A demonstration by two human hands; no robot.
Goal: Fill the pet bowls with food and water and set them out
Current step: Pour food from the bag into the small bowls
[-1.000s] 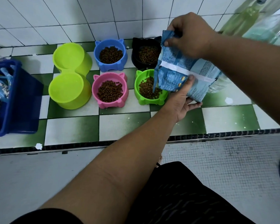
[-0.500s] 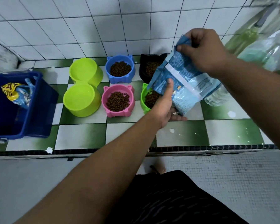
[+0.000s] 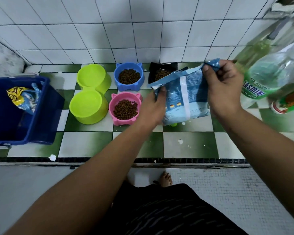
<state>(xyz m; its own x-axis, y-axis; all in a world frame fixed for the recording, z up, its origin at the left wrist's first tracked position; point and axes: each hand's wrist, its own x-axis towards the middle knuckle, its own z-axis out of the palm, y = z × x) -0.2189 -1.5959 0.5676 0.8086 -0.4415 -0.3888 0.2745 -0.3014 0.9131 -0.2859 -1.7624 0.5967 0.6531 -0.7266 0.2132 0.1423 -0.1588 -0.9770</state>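
A blue kibble bag (image 3: 185, 95) hangs upright over the tiled ledge. My left hand (image 3: 152, 107) pinches its open top at the left corner, and my right hand (image 3: 222, 89) pinches the right corner. The bag hides the green bowl (image 3: 174, 124); only a sliver of it shows below the bag. Kibble fills the pink bowl (image 3: 125, 108) and the blue bowl (image 3: 129, 77). The black bowl (image 3: 161, 72) behind the bag also holds kibble. A lime double bowl (image 3: 90, 94) to the left holds no kibble.
A dark blue bin (image 3: 22, 111) with a yellow-and-blue bag inside stands at the left of the checkered ledge (image 3: 92, 145). Clear plastic water bottles (image 3: 268, 77) stand at the right. A white tiled wall closes the back. My bare foot (image 3: 165, 178) is on the floor below.
The bag has swung from its tilted pouring pose over the green bowl to upright. My left hand moved from the bag's underside to its top corner.
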